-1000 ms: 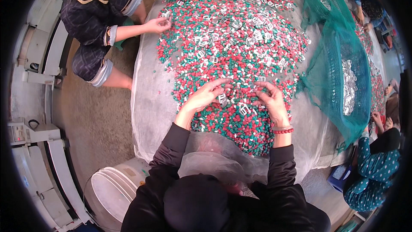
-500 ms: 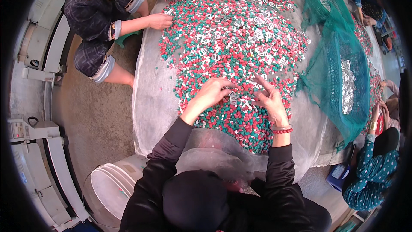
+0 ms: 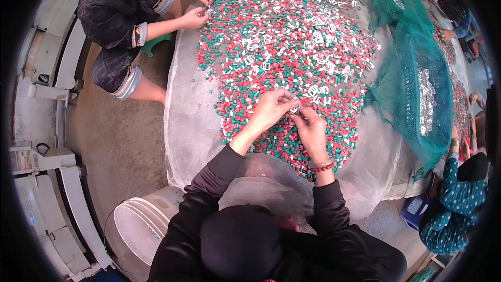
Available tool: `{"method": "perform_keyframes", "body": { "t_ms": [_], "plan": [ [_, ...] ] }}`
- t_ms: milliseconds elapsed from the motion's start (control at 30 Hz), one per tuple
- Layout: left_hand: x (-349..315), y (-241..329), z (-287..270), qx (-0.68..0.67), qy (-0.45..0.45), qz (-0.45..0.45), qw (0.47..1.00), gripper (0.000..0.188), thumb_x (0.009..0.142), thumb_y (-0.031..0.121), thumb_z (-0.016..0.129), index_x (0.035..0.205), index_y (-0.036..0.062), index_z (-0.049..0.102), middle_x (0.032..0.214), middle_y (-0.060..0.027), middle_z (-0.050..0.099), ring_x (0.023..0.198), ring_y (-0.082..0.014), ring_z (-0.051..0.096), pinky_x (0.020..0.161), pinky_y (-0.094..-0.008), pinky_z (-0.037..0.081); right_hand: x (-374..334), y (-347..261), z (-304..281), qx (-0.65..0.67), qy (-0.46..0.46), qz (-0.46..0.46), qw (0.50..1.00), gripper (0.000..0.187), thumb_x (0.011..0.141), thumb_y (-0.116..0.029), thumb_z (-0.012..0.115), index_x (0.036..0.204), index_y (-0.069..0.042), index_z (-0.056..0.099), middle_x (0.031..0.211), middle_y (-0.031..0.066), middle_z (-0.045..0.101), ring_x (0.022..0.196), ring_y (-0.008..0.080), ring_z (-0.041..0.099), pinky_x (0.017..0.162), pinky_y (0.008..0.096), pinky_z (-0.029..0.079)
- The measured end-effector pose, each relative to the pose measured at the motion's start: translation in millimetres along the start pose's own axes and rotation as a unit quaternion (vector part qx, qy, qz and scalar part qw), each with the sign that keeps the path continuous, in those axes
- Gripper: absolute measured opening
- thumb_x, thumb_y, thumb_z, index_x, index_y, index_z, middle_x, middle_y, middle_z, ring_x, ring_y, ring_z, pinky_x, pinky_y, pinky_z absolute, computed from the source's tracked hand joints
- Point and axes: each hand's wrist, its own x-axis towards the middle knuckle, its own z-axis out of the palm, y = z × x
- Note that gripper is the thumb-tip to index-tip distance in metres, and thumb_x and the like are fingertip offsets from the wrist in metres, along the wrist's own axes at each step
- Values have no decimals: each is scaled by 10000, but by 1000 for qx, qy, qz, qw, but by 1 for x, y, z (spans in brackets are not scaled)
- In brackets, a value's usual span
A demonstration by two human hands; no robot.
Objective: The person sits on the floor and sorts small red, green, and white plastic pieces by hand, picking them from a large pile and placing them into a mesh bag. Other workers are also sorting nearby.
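Observation:
My left hand [image 3: 273,107] and my right hand [image 3: 311,129] meet over the near part of a wide heap of small red, green and white pellets [image 3: 250,83]. Their fingertips pinch a small whitish slider buckle [image 3: 295,108] between them, mostly covered by the fingers. Similar pale buckles [image 3: 316,93] lie loose on the heap just beyond my hands, and more are scattered farther up. Beneath the pellets a translucent sheet [image 3: 193,141] covers the table.
Right of the heap, a blue-green basket [image 3: 444,105] under green netting [image 3: 389,68] holds many buckles. A white bucket [image 3: 151,211] lies tilted at lower left. Across to the left, another person's hands [image 3: 201,8] work at the heap's edge. More people sit along the right.
My hands were apart with fingers spread over the pellets; they have come together and closed on a buckle. The other person's hands at left have moved closer together.

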Motion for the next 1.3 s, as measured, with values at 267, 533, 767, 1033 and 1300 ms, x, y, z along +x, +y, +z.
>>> {"method": "perform_keyframes", "body": {
  "t_ms": [267, 533, 767, 1033, 1300],
  "plan": [
    [-4, 2, -10, 151, 4, 28, 988, 213, 922, 127, 600, 1108, 23, 597, 764, 2, 624, 642, -54, 540, 576, -223, 437, 6, 14, -12, 128, 1, 50, 990, 183, 852, -2, 633, 1024, 11, 692, 904, 49, 621, 762, 73, 556, 639, 221, 446],
    [-1, -21, 5, -285, -47, -108, 951, 179, 912, 120, 612, 1038, -7, 605, 841, -28, 646, 675, -90, 587, 585, -208, 479, -10, 2, 10, 293, 160, -2, 943, 155, 863, 61, 601, 999, 48, 673, 904, 52, 627, 720, 68, 571, 614, 204, 479],
    [-5, -17, -15, -420, 3, -102, 902, 126, 914, 186, 534, 983, 82, 523, 848, -26, 578, 748, -160, 604, 591, -284, 504, 6, -21, -57, 350, 176, -108, 914, 133, 881, 35, 555, 1001, 48, 610, 963, 119, 636, 831, 172, 622, 724, 298, 522],
    [-5, -31, 29, 298, -75, 125, 943, 236, 852, 265, 655, 977, 75, 595, 786, -50, 539, 699, -197, 585, 546, -329, 456, 4, -8, -93, 559, 167, 103, 806, 146, 831, -63, 514, 971, -26, 502, 706, -7, 354, 611, 113, 360, 529, 243, 349],
    [2, -27, 31, 369, -92, 161, 911, 256, 761, 234, 751, 918, 83, 617, 882, -74, 537, 800, -231, 568, 680, -361, 461, -64, -111, -170, 516, 53, -435, 736, 211, 730, -128, 675, 933, -137, 615, 604, -62, 408, 517, 63, 349, 514, 214, 424]
  ]
}}
